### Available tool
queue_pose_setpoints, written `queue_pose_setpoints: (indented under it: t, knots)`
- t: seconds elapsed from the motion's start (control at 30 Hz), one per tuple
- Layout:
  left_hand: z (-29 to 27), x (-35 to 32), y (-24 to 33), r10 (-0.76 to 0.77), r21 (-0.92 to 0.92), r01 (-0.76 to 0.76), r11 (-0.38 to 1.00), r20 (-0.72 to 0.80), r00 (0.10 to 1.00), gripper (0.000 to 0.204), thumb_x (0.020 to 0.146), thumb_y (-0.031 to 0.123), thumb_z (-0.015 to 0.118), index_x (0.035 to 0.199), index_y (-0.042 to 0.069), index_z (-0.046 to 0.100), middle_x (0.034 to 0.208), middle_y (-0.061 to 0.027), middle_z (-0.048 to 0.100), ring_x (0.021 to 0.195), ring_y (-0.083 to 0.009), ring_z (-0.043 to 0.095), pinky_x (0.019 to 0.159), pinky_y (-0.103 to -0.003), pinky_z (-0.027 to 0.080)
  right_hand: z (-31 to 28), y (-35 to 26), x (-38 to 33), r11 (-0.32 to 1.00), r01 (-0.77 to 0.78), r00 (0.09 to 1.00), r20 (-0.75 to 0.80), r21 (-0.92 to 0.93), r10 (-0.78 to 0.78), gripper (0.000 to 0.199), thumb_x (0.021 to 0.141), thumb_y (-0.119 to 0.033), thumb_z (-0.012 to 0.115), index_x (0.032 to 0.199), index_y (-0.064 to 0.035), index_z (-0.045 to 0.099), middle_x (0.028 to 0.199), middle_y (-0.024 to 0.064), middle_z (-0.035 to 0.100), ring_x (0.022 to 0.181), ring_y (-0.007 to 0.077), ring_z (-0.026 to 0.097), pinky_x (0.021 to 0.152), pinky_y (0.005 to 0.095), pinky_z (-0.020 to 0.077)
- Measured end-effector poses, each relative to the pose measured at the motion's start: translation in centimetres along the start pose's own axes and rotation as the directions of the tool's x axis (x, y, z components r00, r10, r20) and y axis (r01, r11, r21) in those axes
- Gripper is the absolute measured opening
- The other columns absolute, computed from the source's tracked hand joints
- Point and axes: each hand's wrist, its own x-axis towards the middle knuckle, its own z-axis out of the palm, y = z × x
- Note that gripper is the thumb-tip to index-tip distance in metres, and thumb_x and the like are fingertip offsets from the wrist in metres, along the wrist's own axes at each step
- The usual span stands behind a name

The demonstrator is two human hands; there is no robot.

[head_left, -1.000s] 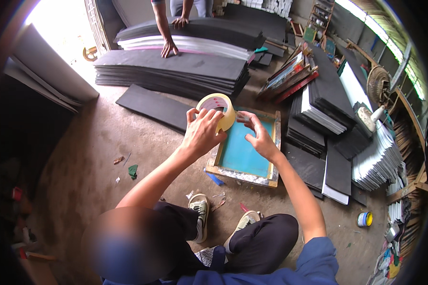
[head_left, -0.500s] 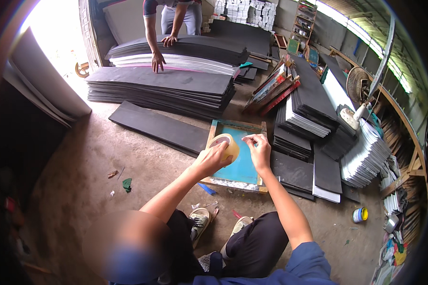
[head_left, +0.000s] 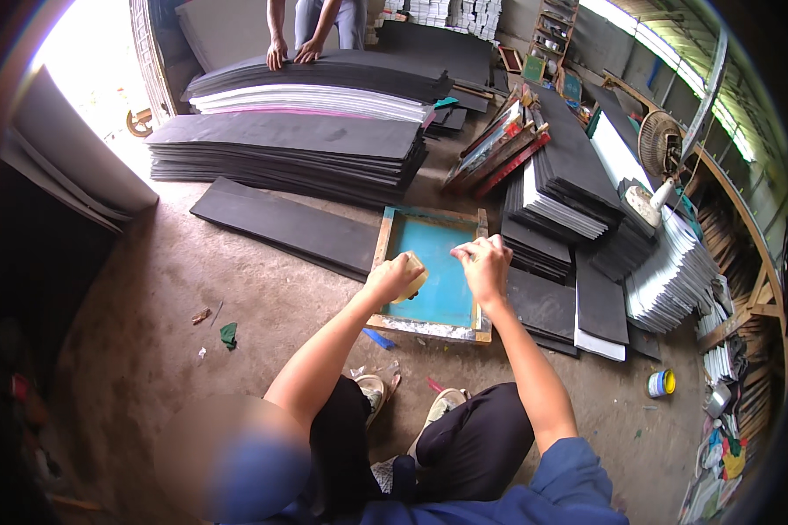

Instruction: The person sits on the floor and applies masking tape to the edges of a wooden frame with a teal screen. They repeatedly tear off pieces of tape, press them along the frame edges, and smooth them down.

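Note:
My left hand (head_left: 392, 278) is closed around a roll of yellowish tape (head_left: 414, 278), its ring tilted edge-on. To its right, my right hand (head_left: 484, 267) holds thumb and fingers pinched together; whatever is between them is too small or clear to see. Both hands are above a wooden-framed screen (head_left: 429, 234) with a blue-green mesh, which lies in front of my feet. Silvery, worn covering shows along the frame's near edge.
Stacks of black sheets (head_left: 289, 140) stand beyond, with a person's hands (head_left: 293, 54) on the far stack. A single black board (head_left: 280, 223) lies left of the screen. Leaning frames (head_left: 499, 144), more sheets, a fan (head_left: 658, 144) and a yellow paint can (head_left: 661, 383) are on the right.
My left hand has turned the tape roll from showing its open ring to nearly edge-on. My right hand stays pinched. The other person's hands have drawn back to the far stack.

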Motion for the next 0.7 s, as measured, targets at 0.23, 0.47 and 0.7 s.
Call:
queue_pose_setpoints:
  t: [0.23,0.47,0.7]
  knots:
    - [-2.7,-0.2,0.8,0.263,-0.401,-0.219,0.889,0.057,0.963,0.048,0.08,0.044,0.063,0.085,-0.004,0.058,0.061,-0.0164,0.058,0.055,-0.0237,0.057,0.056,-0.036,0.044,-1.0,7.7,-1.2,0.937,-0.349,0.93,0.109,-0.035,0.35,0.015,0.073,-0.035,0.067,0.074,-0.0205,0.072,0.077,-0.0028,0.065,0.089,0.02,0.051,0.081,0.0442,0.0362]
    - [-1.8,-0.5,-4.5,0.341,0.292,-0.315,0.903,-0.039,0.939,0.044,0.082,0.049,0.055,0.076,0.006,0.061,0.066,-0.0137,0.062,0.066,-0.0307,0.063,0.06,-0.039,0.05,-3.0,8.0,-0.3,0.939,-0.344,0.939,0.015,0.008,0.344,0.016,0.073,-0.035,0.067,0.076,-0.0199,0.072,0.076,-0.0026,0.065,0.086,0.0204,0.052,0.079,0.044,0.0372]
    - [-5.2,0.4,-3.3,0.086,0.104,-0.068,0.992,-0.176,0.981,0.042,0.086,0.049,0.048,0.08,0.013,0.068,0.068,-0.0129,0.063,0.068,-0.0326,0.062,0.06,-0.038,0.051,-4.2,13.6,-2.4,0.771,-0.619,0.785,0.134,0.149,0.604,0.02,0.076,-0.037,0.065,0.079,-0.0185,0.073,0.077,-0.0006,0.068,0.09,0.0178,0.057,0.09,0.044,0.0352]
